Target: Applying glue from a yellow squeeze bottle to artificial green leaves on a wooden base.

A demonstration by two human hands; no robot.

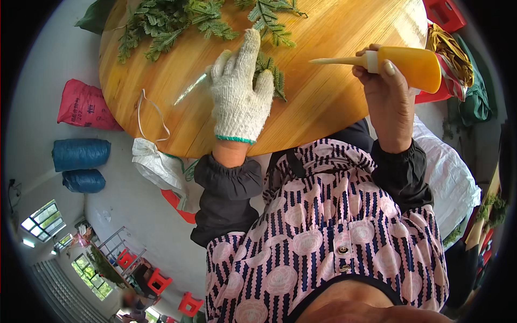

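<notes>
My left hand (241, 94), in a white knitted glove with a green cuff, lies over the round wooden table (312, 107). Its index finger points away and its thumb is spread to the side. A small green fir-like sprig (278, 81) shows between and beyond that finger and thumb, partly hidden by the glove. In my bare right hand (389, 97) is a yellow squeeze bottle (412, 67), held sideways with its long pale nozzle pointing left toward the sprig, apart from it. A thin shiny clear strip (191, 89) lies beside the glove's outer fingers.
More green sprigs (167, 24) are heaped on the table's far side. A white cord loop (141, 116) lies at the left edge. Around the table are a red sack (86, 105), blue bundles (81, 155), white sacks (449, 172) and a red stool (446, 13).
</notes>
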